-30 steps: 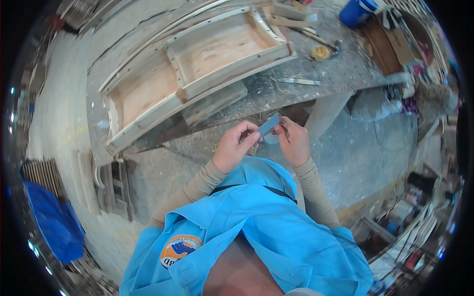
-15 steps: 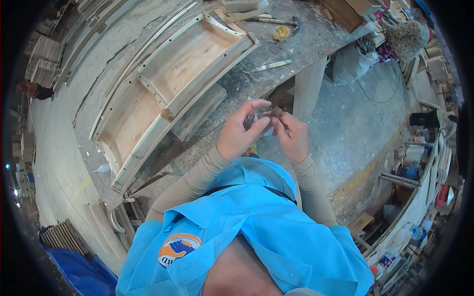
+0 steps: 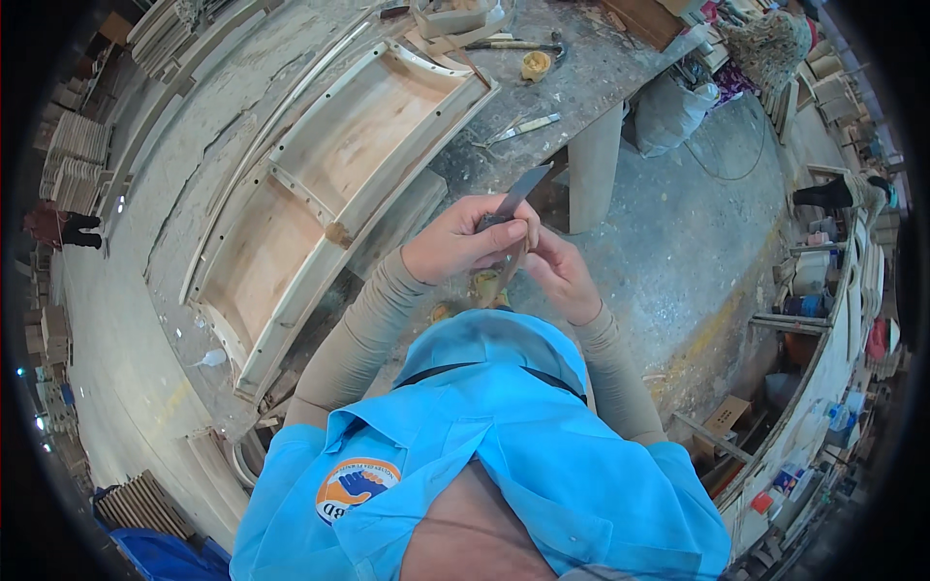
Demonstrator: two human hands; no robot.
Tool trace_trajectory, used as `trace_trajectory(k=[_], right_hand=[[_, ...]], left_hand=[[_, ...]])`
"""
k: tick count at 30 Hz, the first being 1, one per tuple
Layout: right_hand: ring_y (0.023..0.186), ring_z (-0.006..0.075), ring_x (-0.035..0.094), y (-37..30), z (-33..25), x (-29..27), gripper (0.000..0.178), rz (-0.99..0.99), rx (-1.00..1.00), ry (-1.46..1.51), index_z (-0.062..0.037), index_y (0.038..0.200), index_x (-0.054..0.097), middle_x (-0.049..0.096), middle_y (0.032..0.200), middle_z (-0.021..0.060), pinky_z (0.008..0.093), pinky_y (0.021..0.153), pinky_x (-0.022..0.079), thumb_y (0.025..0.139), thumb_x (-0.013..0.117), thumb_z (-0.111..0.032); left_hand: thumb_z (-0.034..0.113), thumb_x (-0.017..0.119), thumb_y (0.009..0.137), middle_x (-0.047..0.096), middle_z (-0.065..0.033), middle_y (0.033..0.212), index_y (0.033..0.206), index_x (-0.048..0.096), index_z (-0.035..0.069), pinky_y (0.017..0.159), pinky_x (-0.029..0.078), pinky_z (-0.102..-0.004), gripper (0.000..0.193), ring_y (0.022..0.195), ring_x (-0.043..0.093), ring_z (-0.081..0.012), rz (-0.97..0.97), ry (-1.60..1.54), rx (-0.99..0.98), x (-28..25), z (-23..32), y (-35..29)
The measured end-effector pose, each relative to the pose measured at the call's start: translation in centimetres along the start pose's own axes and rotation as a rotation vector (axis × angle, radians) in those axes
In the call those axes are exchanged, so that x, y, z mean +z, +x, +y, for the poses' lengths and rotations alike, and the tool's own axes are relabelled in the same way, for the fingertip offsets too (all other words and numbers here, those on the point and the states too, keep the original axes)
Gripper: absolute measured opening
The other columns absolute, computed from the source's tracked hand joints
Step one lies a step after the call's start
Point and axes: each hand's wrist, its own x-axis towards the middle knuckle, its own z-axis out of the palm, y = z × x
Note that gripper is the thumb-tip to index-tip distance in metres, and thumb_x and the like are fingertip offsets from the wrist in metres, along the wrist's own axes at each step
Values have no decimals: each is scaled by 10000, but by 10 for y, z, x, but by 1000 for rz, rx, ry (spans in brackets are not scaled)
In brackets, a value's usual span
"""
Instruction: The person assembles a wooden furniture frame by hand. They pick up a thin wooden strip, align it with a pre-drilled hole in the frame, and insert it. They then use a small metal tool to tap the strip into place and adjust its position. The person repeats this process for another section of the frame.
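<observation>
A dark strip [image 3: 524, 189] is pinched in the nearly closed left hand [image 3: 465, 238], before the shirt [image 3: 620, 484], apparently so its pointed end is left unblocked. The right hand [image 3: 570, 279] is half curled beside the left one; whether anything is gripped there cannot be told. Beyond, a frame [image 3: 363, 116] is borne by the table [image 3: 538, 99], whose edge is seen past the tip; sideways room is offered over the floor [image 3: 678, 257]
</observation>
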Motion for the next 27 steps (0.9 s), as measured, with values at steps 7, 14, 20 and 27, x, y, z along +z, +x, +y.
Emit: trace_trajectory(k=[7,14,20,27], right_hand=[[721,12,500,8,1,20,105,332,-82,99,-7,865,579,552,814,-34,169,625,400,856,676,-44],[706,46,556,11,-5,23,102,420,-125,-158,-5,864,606,589,768,-5,205,639,454,842,689,-59],[660,120,593,15,-36,23,108,444,-263,-559,-15,927,643,613,780,55,243,614,469,830,676,-49],[623,153,600,13,-69,-2,100,257,-172,-835,-24,923,634,609,761,68,260,547,451,825,658,-27]], left_hand=[[327,514,979,431,68,696,1083,588,29,441,290,-188,324,505,329,-15,395,-166,21,7,4,-3],[183,637,906,519,54,721,1003,622,53,493,341,-180,164,564,431,-13,525,140,152,14,-5,-8],[105,673,855,561,22,745,884,615,39,569,391,-215,92,621,473,-52,493,511,306,11,-9,-2],[174,643,892,485,34,730,1006,599,49,622,373,-206,175,663,424,-59,425,516,258,15,-18,7]])
